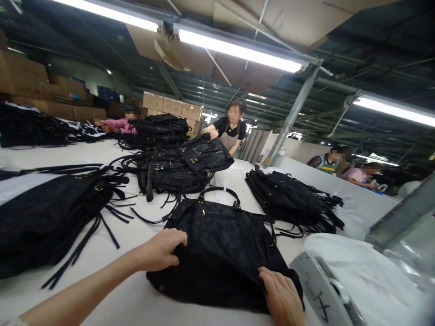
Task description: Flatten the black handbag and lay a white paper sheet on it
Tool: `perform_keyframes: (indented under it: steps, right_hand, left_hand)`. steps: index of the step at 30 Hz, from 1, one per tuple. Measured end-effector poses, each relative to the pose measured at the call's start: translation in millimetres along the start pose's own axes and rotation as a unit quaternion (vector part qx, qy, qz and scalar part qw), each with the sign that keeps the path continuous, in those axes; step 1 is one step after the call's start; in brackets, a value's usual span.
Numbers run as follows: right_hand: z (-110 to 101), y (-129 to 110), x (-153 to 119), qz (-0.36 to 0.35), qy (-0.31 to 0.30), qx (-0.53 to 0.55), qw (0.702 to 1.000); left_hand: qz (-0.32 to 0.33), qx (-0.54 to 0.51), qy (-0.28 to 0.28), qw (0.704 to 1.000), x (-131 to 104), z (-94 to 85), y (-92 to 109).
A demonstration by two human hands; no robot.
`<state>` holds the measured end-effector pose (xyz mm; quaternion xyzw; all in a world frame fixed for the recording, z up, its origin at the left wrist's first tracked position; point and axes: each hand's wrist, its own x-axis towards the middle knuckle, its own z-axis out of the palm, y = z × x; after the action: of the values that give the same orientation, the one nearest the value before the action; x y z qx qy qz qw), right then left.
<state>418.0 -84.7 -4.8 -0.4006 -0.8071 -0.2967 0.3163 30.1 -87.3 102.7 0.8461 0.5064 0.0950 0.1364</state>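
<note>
A black handbag (220,244) lies on the white table in front of me, its carry handle (220,189) standing up at the far side. A short zip with a brass-coloured pull crosses the upper part of its face. My left hand (165,249) grips the bag's left edge, thumb and fingers curled around the fabric. At the lower right, my right hand (282,292) holds the bag's side, with its fingertips pressed into the material; its thumb is hidden. The fabric sags in a fold between both hands.
Stacks of black bags lie at left (50,217), centre (183,163) and right (288,199), straps trailing. Across the white table (136,244), a co-worker (233,129) handles the centre stack. A pale grey box (316,280) and white plastic (367,271) sit at right, near a metal post (401,213).
</note>
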Motion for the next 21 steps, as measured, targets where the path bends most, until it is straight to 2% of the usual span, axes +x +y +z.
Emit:
perform_keyframes:
  steps: [2, 4, 7, 9, 13, 17, 21]
  right_hand:
    - [-1, 4, 0, -0.025, 0.001, -0.012, 1.0]
    - [-2, 6, 1, -0.04, -0.005, -0.019, 0.999]
    - [-3, 3, 4, -0.04, -0.001, -0.02, 0.999]
    - [-4, 0, 6, -0.032, 0.005, -0.013, 0.999]
    - [-6, -3, 7, -0.006, -0.006, 0.004, 1.0]
    - [-10, -4, 2, -0.025, -0.016, -0.009, 1.0]
    - [-16, -6, -7, -0.028, -0.009, -0.006, 1.0]
  left_hand:
    - [-0.013, 0.044, 0.011, 0.999, 6, 7.8, 4]
    - [-0.025, 0.088, 0.014, 0.996, 9, 24.0, 4]
    - [-0.04, 0.136, 0.018, 0.99, 9, 50.5, -3]
    - [-0.039, 0.158, 0.03, 0.986, 7, 61.6, -10]
    - [0.008, 0.191, 0.061, 0.98, 1, 67.2, -16]
    - [0.086, 0.218, 0.104, 0.967, -8, 71.0, -19]
    - [0.125, 0.233, 0.149, 0.953, -14, 77.6, -28]
